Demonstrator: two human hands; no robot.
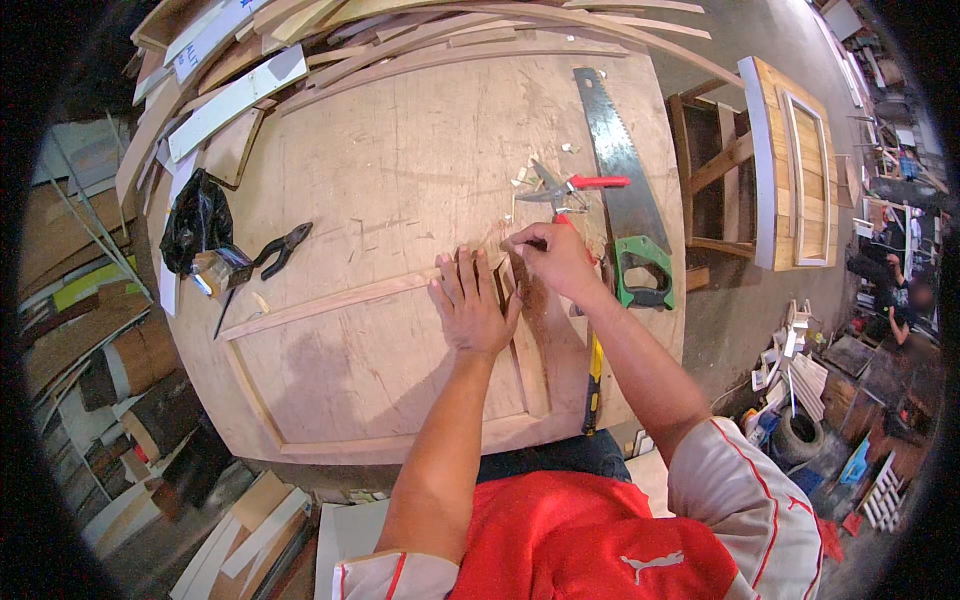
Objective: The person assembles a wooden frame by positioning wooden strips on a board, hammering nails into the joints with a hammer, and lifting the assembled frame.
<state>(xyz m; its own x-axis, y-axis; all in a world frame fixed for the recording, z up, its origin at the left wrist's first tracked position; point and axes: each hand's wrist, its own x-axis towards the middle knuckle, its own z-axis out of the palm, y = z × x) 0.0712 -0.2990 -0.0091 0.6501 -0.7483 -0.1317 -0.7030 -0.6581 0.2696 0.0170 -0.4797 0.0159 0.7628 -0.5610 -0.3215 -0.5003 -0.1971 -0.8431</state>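
Note:
A rectangular frame of thin wooden strips (pixel 335 303) lies flat on the plywood worktop (pixel 400 160). Over its far right corner rests my left hand (pixel 473 308), palm down with fingers spread. Right beside that corner, my right hand (pixel 555 262) has its thumb and fingertips pinched together; whatever sits between them is too small to make out. Just beyond it lie red-handled snips (pixel 598 183), spread apart among wood chips. A handsaw (pixel 625 160) with a green and black handle stretches along the right. Closer to me is a tool with a yellow and black handle (pixel 594 385).
Black-handled pliers (pixel 285 250), a black plastic bag (pixel 198 220) and a small box (pixel 218 270) lie at the worktop's left. Wooden strips (pixel 400 45) are piled along the far edge. A wooden stand (pixel 790 165) is to the right; another person (pixel 905 305) appears at far right.

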